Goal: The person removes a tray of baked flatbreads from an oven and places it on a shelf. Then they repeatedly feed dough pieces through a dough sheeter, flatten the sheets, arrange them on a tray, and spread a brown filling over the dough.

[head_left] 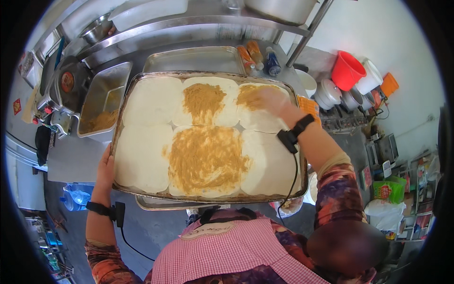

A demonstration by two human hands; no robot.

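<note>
A large dark-rimmed baking tray (198,73) is covered with several flat rounds of pale dough (146,156) lying edge to edge. Light-brown paste (205,158) is smeared over the front middle round, and a smaller patch (203,98) covers part of the one behind it. My left hand (107,165) grips the tray's left edge near its front corner. At the back right round, my right hand (273,102) touches a third brown patch (248,96); motion blurs its fingers. The remaining rounds are plain.
Left of the tray stands a deep metal pan (124,71) with brown paste inside. An empty metal tray (194,59) lies behind, beside several bottles (272,61). A steel shelf (198,20) runs above the back. Off to the right are a red bucket (348,71) and pots (327,92).
</note>
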